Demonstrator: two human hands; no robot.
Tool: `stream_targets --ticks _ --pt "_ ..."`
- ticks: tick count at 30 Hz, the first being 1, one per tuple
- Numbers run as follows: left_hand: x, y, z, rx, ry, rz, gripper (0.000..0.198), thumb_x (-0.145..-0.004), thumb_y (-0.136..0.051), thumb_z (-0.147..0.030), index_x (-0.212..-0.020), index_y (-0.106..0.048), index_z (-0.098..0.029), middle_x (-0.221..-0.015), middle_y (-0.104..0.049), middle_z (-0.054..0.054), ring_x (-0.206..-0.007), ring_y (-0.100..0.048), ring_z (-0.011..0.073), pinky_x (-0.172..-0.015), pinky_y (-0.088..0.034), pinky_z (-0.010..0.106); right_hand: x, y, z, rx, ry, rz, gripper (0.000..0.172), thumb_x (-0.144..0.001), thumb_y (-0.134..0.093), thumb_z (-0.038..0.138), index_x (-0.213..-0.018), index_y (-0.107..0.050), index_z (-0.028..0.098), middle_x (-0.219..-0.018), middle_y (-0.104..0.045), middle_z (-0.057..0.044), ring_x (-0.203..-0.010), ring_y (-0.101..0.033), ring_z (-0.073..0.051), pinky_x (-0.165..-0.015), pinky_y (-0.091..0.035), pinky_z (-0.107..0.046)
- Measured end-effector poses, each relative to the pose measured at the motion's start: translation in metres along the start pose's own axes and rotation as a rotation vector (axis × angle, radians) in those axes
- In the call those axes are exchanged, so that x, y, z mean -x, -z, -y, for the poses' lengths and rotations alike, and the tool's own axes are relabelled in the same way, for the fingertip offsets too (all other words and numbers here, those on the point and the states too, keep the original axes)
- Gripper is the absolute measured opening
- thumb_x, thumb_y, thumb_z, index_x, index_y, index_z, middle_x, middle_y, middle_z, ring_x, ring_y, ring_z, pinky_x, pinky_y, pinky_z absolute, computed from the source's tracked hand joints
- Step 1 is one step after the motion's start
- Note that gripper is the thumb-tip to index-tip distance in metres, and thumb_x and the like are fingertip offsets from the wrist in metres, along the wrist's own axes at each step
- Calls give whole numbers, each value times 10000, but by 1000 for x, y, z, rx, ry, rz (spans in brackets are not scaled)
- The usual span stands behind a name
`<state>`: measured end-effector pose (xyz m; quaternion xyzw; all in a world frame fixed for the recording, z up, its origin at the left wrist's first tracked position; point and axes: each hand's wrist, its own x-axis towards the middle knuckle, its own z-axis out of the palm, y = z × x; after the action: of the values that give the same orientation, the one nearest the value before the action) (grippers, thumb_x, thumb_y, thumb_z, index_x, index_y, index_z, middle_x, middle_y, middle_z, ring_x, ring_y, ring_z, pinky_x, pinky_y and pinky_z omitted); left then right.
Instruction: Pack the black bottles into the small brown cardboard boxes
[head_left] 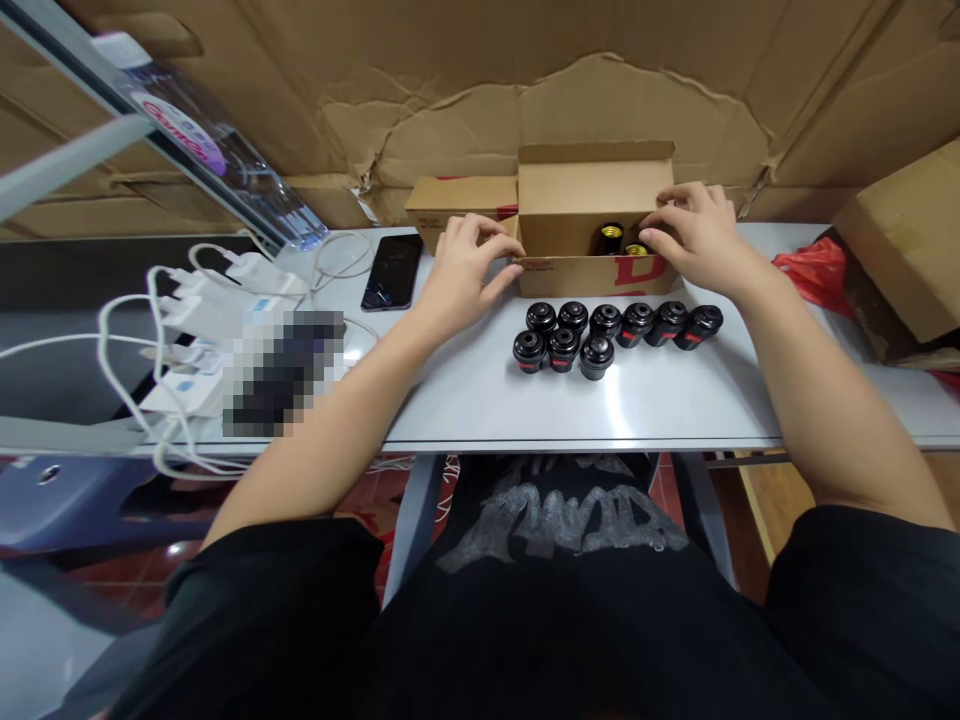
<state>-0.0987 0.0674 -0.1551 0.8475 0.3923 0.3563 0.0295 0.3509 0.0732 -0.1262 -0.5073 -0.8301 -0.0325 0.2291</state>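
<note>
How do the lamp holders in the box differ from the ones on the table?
The lamp holders in the cardboard box show brass inside their open tops; the table holders show black ends, no brass. Two show in the box, nine on the table. The box wall hides the boxed ones' lower parts; the table holders stand fully visible. All are round and black.

Left hand, right hand, both open

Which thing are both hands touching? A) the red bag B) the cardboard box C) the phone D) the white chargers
B. The left hand and the right hand are both against the sides of the cardboard box.
</note>
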Motion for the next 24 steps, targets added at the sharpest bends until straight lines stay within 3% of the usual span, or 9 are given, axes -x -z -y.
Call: stream_targets --ticks 4,7,9,12,15,18,24 --pt "1 4 -5 13 36 -8 480 -1212 -669 -727 -1491 -843 -376 -1712 -752 210 -1628 -649 520 -1454 -474 929 -3 7 19 -9 8 -82 719 -1309 -450 912 -1487 -905 384 -1666 -842 -159 -1578 -565 -556 -1331 -389 -941" --pt "11 21 -39 17 -62 16 732 -1189 -618 -905 -1715 -749 -414 -1976 -608 180 -1858 -507 546 -1549 -368 909 15 34 50 44 6 -70 751 -1335 -455 800 -1512 -932 247 -1799 -732 -283 -1667 -578 -633 -1381 -347 -979" --pt "21 29 -69 22 -181 144 867 -1093 -690 -1025 -1731 -738 -440 -2026 -579 140 -1925 -444 570 -1579 -323 909 38 53 72 22 62 -66 763 -1353 -451 767 -1627 -890 206 -1797 -724 -308 -1692 -598 -635 -1412 -384 -934" --pt "34 26 -101 1 -254 280 902 -1013 -845 -1017 -1724 -755 -470 -2049 -578 114 -1934 -449 553 -1586 -366 855 77 65 91 -73 207 44 771 -1290 -542 914 -1812 -768 392 -1834 -732 -206 -1657 -652 -599 -1391 -490 -884" --pt "34 8 -112 -35 -288 322 1050 -984 -939 -942 -1856 -683 -415 -2043 -577 190 -1843 -558 583 -1517 -460 835 106 52 88 -49 249 80 959 -1202 -589 1048 -1916 -675 414 -1795 -750 -205 -1587 -698 -607 -1307 -571 -857" --pt "23 -2 -117 -83 -248 390 1176 -980 -947 -929 -1949 -606 -356 -2002 -603 244 -1736 -652 589 -1416 -566 775 117 31 73 21 254 70 1015 -1207 -571 1055 -1950 -644 368 -1712 -795 -231 -1436 -770 -578 -1182 -644 -794" --pt "3 7 -146 -192 -177 571 1099 -1142 -789 -812 -2067 -445 -330 -1968 -629 241 -1636 -722 500 -1289 -635 620 115 12 61 164 342 -43 974 -1283 -539 985 -1812 -756 196 -1522 -888 -261 -1267 -861 -495 -974 -679 -584"
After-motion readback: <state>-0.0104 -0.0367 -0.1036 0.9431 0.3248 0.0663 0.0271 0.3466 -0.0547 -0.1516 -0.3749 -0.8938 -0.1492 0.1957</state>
